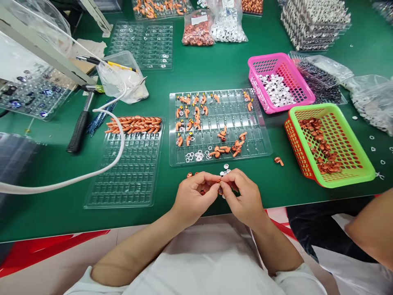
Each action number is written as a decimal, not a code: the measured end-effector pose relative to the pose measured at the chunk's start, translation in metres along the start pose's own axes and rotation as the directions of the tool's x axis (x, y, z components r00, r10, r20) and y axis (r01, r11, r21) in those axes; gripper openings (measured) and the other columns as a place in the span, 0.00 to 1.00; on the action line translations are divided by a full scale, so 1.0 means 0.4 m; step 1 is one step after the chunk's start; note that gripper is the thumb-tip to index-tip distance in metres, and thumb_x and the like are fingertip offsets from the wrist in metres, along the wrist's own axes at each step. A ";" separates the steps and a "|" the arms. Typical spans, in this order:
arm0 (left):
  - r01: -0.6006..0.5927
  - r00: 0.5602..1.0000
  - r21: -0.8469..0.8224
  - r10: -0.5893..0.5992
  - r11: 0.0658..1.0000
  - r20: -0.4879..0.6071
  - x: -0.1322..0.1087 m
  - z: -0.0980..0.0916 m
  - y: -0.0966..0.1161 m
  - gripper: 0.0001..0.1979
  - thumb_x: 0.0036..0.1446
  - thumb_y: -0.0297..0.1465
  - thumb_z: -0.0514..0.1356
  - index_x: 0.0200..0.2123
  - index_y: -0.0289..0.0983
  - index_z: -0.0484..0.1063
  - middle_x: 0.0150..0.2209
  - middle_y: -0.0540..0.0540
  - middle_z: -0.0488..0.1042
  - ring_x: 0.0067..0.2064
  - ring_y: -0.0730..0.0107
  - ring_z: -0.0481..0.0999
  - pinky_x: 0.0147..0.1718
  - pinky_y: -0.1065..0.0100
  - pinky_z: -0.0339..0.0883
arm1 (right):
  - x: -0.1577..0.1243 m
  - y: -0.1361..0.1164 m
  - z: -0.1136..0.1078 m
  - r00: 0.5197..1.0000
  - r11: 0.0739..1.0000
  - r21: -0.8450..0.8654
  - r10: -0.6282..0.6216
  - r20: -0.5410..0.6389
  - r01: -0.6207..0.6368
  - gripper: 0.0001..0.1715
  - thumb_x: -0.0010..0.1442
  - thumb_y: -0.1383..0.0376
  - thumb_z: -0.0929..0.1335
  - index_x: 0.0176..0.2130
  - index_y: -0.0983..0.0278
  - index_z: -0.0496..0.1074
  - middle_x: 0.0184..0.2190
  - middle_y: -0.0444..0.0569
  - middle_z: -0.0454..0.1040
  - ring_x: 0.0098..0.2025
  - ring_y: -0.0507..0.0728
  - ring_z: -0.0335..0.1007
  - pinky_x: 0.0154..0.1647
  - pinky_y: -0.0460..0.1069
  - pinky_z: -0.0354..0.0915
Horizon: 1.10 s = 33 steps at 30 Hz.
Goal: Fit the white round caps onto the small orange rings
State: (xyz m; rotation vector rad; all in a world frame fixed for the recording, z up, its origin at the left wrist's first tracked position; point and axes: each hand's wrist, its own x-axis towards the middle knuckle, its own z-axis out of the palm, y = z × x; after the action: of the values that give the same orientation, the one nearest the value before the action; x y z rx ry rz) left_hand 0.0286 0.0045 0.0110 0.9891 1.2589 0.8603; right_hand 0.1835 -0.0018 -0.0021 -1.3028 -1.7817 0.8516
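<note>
My left hand (195,196) and my right hand (242,194) meet at the table's front edge, fingers pinched together around a small orange part (220,190). A few orange parts and white rings (226,167) lie loose on the green table just beyond my fingers. Right behind them lies a clear compartment tray (260,135) holding several orange parts (225,148) and a cluster of white rings (196,156). A single orange part (278,160) rests on the table to the right.
A green-and-orange basket (356,164) of copper-coloured parts and a pink basket (267,61) of white rings stand right. A second clear tray (129,180) with a row of orange parts, a hammer (79,127) and a white cable (61,182) lie left. Another person's arm (373,229) shows at bottom right.
</note>
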 end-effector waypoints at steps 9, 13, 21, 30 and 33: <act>0.079 0.994 -0.229 -0.059 0.970 0.091 0.013 -0.019 0.033 0.02 0.53 0.26 0.66 0.32 0.34 0.76 0.24 0.50 0.77 0.25 0.75 0.77 0.25 0.76 0.73 | 0.006 0.020 -0.042 0.998 0.992 0.124 -0.016 0.053 0.009 0.11 0.65 0.69 0.66 0.47 0.58 0.71 0.45 0.49 0.70 0.44 0.55 0.69 0.39 0.50 0.67; 0.101 0.988 -0.310 -0.059 0.945 0.142 0.021 -0.021 0.023 0.03 0.53 0.26 0.66 0.32 0.33 0.76 0.25 0.50 0.78 0.25 0.77 0.76 0.24 0.77 0.73 | 0.002 0.024 -0.038 0.992 0.966 0.245 0.052 0.116 -0.079 0.10 0.66 0.67 0.66 0.47 0.57 0.71 0.41 0.46 0.73 0.38 0.53 0.70 0.38 0.49 0.67; 0.095 0.987 -0.301 -0.050 0.949 0.155 0.019 -0.012 0.013 0.02 0.53 0.25 0.65 0.30 0.34 0.75 0.23 0.51 0.78 0.25 0.75 0.76 0.25 0.76 0.73 | -0.008 0.027 -0.020 0.998 0.962 0.266 0.049 0.033 -0.056 0.08 0.65 0.70 0.67 0.43 0.58 0.72 0.35 0.45 0.74 0.37 0.53 0.71 0.37 0.49 0.67; 0.073 0.997 -0.281 -0.061 0.957 0.051 0.015 -0.005 0.016 0.03 0.46 0.21 0.65 0.27 0.33 0.76 0.21 0.52 0.77 0.23 0.76 0.75 0.21 0.76 0.71 | -0.005 0.026 -0.006 0.999 0.974 0.226 -0.029 -0.015 0.031 0.10 0.63 0.73 0.67 0.42 0.59 0.72 0.34 0.45 0.75 0.37 0.53 0.72 0.37 0.49 0.68; 0.062 0.998 -0.269 -0.056 0.961 0.032 0.013 -0.006 0.015 0.04 0.45 0.20 0.64 0.26 0.33 0.75 0.22 0.51 0.76 0.23 0.76 0.75 0.20 0.76 0.70 | -0.006 0.022 -0.003 0.998 0.973 0.223 -0.050 -0.031 0.055 0.12 0.62 0.74 0.67 0.43 0.59 0.72 0.34 0.45 0.75 0.36 0.52 0.72 0.37 0.48 0.68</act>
State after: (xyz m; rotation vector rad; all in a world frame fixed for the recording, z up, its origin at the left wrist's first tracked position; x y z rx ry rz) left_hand 0.0271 0.0118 0.0149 0.7387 1.1104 0.9422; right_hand 0.1889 -0.0019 -0.0094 -1.1108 -1.6405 0.9718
